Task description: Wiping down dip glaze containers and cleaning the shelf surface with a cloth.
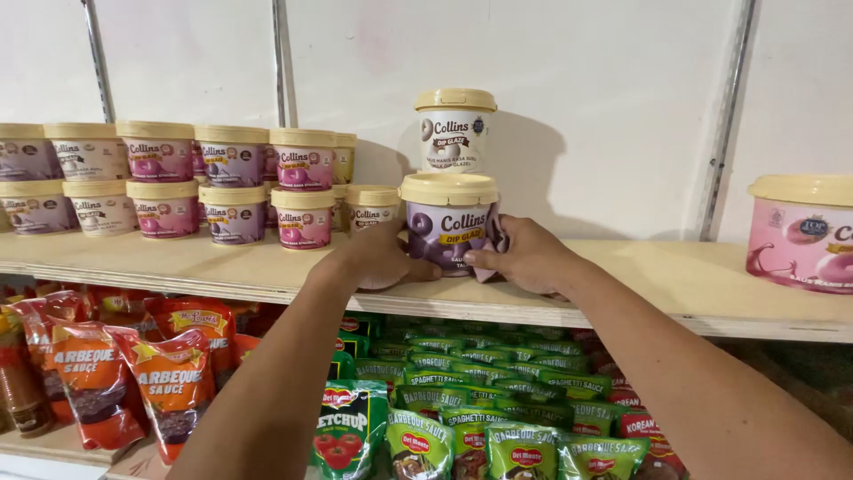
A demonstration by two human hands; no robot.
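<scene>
I see both hands on one purple tub (447, 227) with a cream lid, which stands on the wooden shelf (675, 280), near its front edge and about in the middle of the view. The left hand (380, 256) is at the left side of the tub, with the fingers closed around its lower wall. The right hand (526, 255) is at the right side; its thumb presses on the front of the tub and the other fingers go behind it, so they are clamped on the tub too. Between the right hand and the tub I see a small piece of pale cloth (494, 238), but I cannot tell exactly how it is held.

Just behind the purple tub stands a white tub (454, 132) with the same kind of lid, higher up; what it rests on is hidden. To the left on the shelf are two-high stacks of small tubs (182, 178) in pink, purple and white, and the nearest one (372, 207) is just beside the left hand. Far to the right stands a big pink tub (802, 233), well apart from the hands.

Under the shelf I see red sauce pouches (133, 378) on the left and green sauce pouches (471, 418) in the middle, below my arms.
</scene>
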